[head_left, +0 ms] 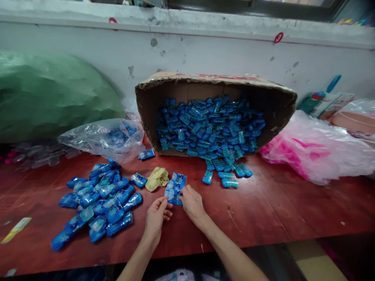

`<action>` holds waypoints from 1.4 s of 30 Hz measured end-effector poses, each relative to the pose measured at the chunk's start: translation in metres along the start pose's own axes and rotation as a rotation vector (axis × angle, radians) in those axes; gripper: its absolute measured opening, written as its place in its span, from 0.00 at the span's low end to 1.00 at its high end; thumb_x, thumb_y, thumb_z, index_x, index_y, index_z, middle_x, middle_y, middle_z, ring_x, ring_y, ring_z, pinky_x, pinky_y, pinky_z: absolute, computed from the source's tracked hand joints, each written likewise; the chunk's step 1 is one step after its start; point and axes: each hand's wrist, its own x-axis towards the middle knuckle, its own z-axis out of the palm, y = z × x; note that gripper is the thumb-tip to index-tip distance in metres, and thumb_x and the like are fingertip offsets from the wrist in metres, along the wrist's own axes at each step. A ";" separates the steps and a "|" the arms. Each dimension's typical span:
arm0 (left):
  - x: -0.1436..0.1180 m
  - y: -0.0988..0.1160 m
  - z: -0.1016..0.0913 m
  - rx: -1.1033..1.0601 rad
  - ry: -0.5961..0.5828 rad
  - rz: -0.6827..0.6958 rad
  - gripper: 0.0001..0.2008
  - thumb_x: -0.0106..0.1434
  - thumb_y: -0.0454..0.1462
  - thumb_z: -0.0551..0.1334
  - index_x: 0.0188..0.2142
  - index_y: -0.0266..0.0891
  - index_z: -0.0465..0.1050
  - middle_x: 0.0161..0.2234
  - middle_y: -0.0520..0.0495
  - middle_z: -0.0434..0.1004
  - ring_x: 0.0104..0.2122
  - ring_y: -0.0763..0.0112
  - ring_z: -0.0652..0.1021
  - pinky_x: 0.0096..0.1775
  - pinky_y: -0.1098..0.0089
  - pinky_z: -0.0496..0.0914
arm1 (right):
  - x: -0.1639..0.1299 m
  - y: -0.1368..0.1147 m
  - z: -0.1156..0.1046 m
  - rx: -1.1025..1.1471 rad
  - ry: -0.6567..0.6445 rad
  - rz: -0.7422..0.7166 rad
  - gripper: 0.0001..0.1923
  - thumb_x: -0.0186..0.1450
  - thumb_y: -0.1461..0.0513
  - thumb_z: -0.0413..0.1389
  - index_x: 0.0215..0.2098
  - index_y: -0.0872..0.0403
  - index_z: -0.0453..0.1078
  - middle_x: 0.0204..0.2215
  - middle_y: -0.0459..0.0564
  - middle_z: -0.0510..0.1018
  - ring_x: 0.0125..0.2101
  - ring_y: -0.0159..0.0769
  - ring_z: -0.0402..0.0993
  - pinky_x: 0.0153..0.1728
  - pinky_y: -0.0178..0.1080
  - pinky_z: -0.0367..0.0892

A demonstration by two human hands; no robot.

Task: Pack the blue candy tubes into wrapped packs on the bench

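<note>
Between my two hands is a flat blue printed plastic packet, slightly tilted just above the red table. My left hand pinches its lower left corner between thumb and forefinger. On the packet's right edge, my right hand grips with curled fingers. A crumpled yellowish cloth or glove lies just behind the packet. To the left, a heap of filled blue packets is spread out. Small blue plastic pieces with clear ends fill a tipped cardboard box, and several have spilled onto the table.
The cardboard box opens toward me at the back of the red table. A clear bag with blue packets stands left of it, before a large green sack. Pink and clear plastic bags lie at right.
</note>
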 end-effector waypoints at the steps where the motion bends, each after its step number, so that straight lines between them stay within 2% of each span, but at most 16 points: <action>1: 0.001 -0.001 0.000 0.000 0.001 -0.003 0.18 0.48 0.42 0.62 0.37 0.34 0.67 0.21 0.52 0.72 0.15 0.80 0.69 0.17 0.79 0.58 | 0.001 0.001 0.001 -0.002 0.002 0.004 0.04 0.62 0.64 0.51 0.35 0.54 0.66 0.34 0.51 0.71 0.36 0.38 0.69 0.32 0.36 0.61; 4: 0.001 -0.002 0.000 0.003 0.009 0.006 0.19 0.47 0.42 0.63 0.37 0.34 0.67 0.21 0.52 0.72 0.14 0.80 0.69 0.16 0.79 0.57 | 0.001 0.002 0.001 0.006 0.008 -0.004 0.03 0.61 0.63 0.52 0.34 0.54 0.66 0.33 0.49 0.72 0.35 0.37 0.70 0.32 0.35 0.61; 8: 0.000 0.000 -0.002 0.004 0.013 0.033 0.19 0.46 0.42 0.63 0.37 0.34 0.67 0.21 0.52 0.72 0.14 0.80 0.69 0.16 0.79 0.57 | 0.001 0.002 -0.001 0.026 0.026 -0.015 0.07 0.59 0.60 0.55 0.36 0.53 0.66 0.34 0.49 0.72 0.35 0.38 0.69 0.32 0.35 0.61; 12: 0.000 0.003 -0.005 0.007 0.011 0.025 0.18 0.47 0.41 0.63 0.36 0.33 0.67 0.21 0.52 0.72 0.14 0.80 0.69 0.16 0.79 0.57 | 0.001 0.003 0.001 0.049 0.056 0.001 0.03 0.61 0.63 0.53 0.33 0.52 0.68 0.32 0.48 0.72 0.34 0.36 0.69 0.32 0.34 0.60; 15: 0.001 0.003 -0.005 0.024 0.020 0.041 0.17 0.48 0.41 0.62 0.36 0.33 0.67 0.21 0.52 0.72 0.14 0.81 0.68 0.15 0.80 0.57 | 0.002 0.007 0.002 0.082 0.071 -0.012 0.06 0.62 0.62 0.52 0.31 0.50 0.70 0.31 0.46 0.73 0.34 0.33 0.69 0.32 0.32 0.60; 20: 0.001 0.000 0.003 0.076 0.086 0.088 0.20 0.45 0.41 0.65 0.37 0.34 0.67 0.21 0.54 0.70 0.13 0.81 0.66 0.13 0.79 0.56 | -0.008 0.001 -0.014 0.125 0.105 -0.044 0.08 0.63 0.59 0.51 0.32 0.49 0.73 0.31 0.46 0.73 0.34 0.33 0.68 0.34 0.32 0.59; 23: -0.002 0.001 0.008 0.115 0.005 0.091 0.18 0.45 0.42 0.65 0.34 0.33 0.69 0.16 0.56 0.67 0.13 0.80 0.65 0.14 0.79 0.56 | -0.019 -0.009 -0.025 0.182 0.137 -0.088 0.08 0.63 0.60 0.51 0.33 0.48 0.73 0.32 0.47 0.73 0.34 0.36 0.65 0.36 0.36 0.58; 26: -0.006 0.004 0.010 0.039 -0.083 0.079 0.15 0.46 0.43 0.65 0.29 0.33 0.71 0.17 0.55 0.68 0.15 0.80 0.66 0.17 0.79 0.57 | -0.024 -0.013 -0.028 0.440 0.146 -0.096 0.09 0.60 0.63 0.54 0.39 0.47 0.71 0.36 0.48 0.73 0.37 0.38 0.65 0.40 0.39 0.58; 29: -0.008 0.006 0.012 -0.088 -0.124 0.049 0.14 0.46 0.42 0.66 0.30 0.35 0.71 0.21 0.53 0.72 0.17 0.79 0.69 0.18 0.79 0.59 | -0.019 -0.009 -0.022 0.937 0.076 0.098 0.21 0.55 0.62 0.57 0.48 0.51 0.66 0.39 0.49 0.72 0.35 0.36 0.66 0.38 0.38 0.62; 31: -0.008 0.005 0.013 -0.105 -0.133 0.042 0.14 0.45 0.42 0.66 0.29 0.34 0.71 0.21 0.52 0.73 0.16 0.79 0.69 0.17 0.78 0.59 | -0.014 -0.006 -0.015 1.155 -0.017 0.185 0.16 0.54 0.61 0.56 0.41 0.55 0.69 0.33 0.47 0.74 0.29 0.33 0.68 0.32 0.35 0.64; 33: -0.006 0.003 0.014 -0.087 -0.106 0.059 0.13 0.44 0.41 0.66 0.27 0.34 0.71 0.19 0.53 0.72 0.15 0.80 0.67 0.17 0.78 0.58 | -0.010 -0.005 -0.010 1.218 -0.067 0.191 0.09 0.55 0.60 0.55 0.31 0.57 0.71 0.24 0.45 0.73 0.24 0.31 0.67 0.28 0.34 0.64; 35: -0.003 0.000 0.015 -0.072 -0.055 0.092 0.13 0.43 0.41 0.67 0.25 0.33 0.71 0.16 0.54 0.70 0.14 0.80 0.66 0.16 0.78 0.58 | -0.009 -0.007 -0.005 1.227 -0.055 0.199 0.08 0.55 0.60 0.54 0.25 0.57 0.70 0.20 0.43 0.71 0.21 0.29 0.65 0.25 0.32 0.63; 37: -0.001 -0.001 0.017 -0.076 -0.030 0.110 0.13 0.43 0.41 0.67 0.24 0.33 0.70 0.15 0.54 0.69 0.14 0.80 0.65 0.16 0.78 0.58 | -0.011 -0.010 -0.001 1.226 -0.020 0.220 0.08 0.56 0.60 0.53 0.24 0.57 0.69 0.18 0.42 0.70 0.20 0.28 0.64 0.23 0.31 0.62; 42: 0.001 0.002 0.024 -0.120 -0.096 0.041 0.14 0.43 0.41 0.67 0.25 0.34 0.68 0.16 0.54 0.70 0.14 0.78 0.67 0.15 0.77 0.60 | -0.015 -0.019 0.009 1.158 0.088 0.278 0.11 0.60 0.58 0.49 0.25 0.56 0.66 0.18 0.43 0.70 0.19 0.30 0.65 0.20 0.31 0.60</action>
